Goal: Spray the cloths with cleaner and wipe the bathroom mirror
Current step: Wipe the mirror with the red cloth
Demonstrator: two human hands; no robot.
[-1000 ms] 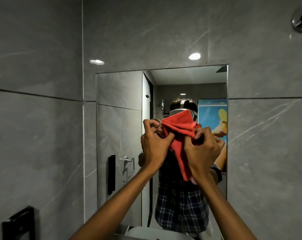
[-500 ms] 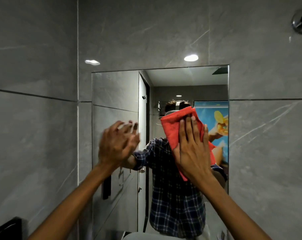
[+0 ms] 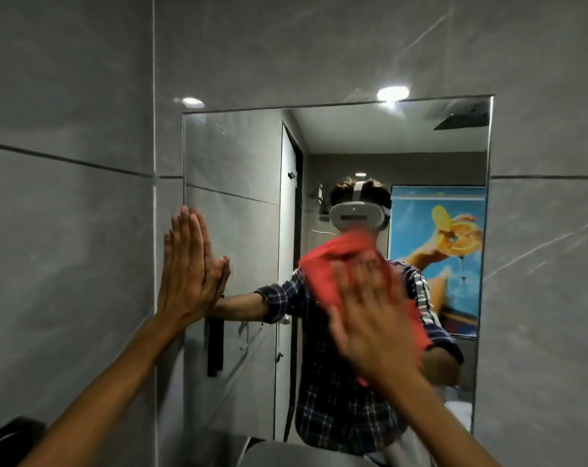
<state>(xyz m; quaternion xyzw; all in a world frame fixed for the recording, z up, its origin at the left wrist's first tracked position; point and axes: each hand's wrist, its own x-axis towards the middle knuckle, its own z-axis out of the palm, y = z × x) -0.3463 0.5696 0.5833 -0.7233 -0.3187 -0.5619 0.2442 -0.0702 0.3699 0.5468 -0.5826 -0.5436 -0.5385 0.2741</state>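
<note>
A frameless rectangular mirror [image 3: 238, 170] hangs on the grey tiled wall ahead. My right hand [image 3: 370, 318] lies flat over a red cloth [image 3: 333, 261] and presses it against the glass near the mirror's middle; hand and cloth are motion-blurred. Most of the cloth shows above and to the right of my fingers. My left hand [image 3: 184, 267] is flat and empty, fingers together, resting against the wall at the mirror's left edge. The mirror reflects me in a plaid shirt. No spray bottle is in view.
Grey tile walls [image 3: 66, 230] close in at left and right. A black fixture [image 3: 9, 436] sits at the lower left corner. The rim of a basin [image 3: 286, 453] shows below the mirror.
My left hand let go of the cloth and moved left to the mirror's edge. My right hand spread flat on the cloth and slid it down the glass.
</note>
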